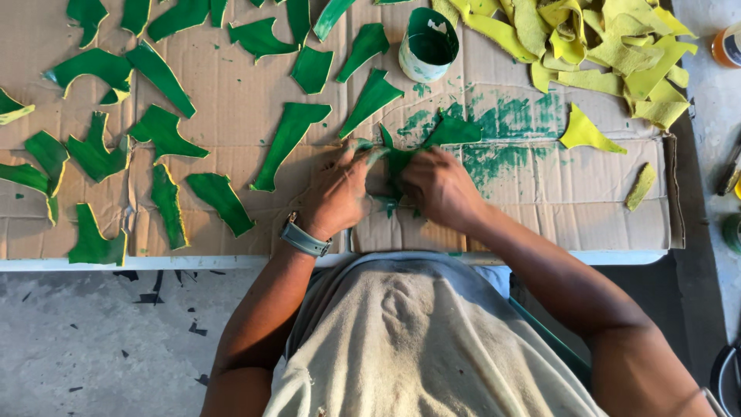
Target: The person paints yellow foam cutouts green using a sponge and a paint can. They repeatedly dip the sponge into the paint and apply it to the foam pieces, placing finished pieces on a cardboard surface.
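Green wet paint coats the curved leather piece (397, 166) pinched by left hand (340, 189) and right hand (440, 185), fingers closed; slipping could smear the cardboard-covered bench (587, 201).

Both forearms extend forward and converge at centre. Left hand (337, 193) lies palm down, fingers stretched forward and slightly spread, a grey watch on its wrist. Right hand (438, 188) sits just beside it, knuckles up, fingers curled under. Fingertips carry green stains.
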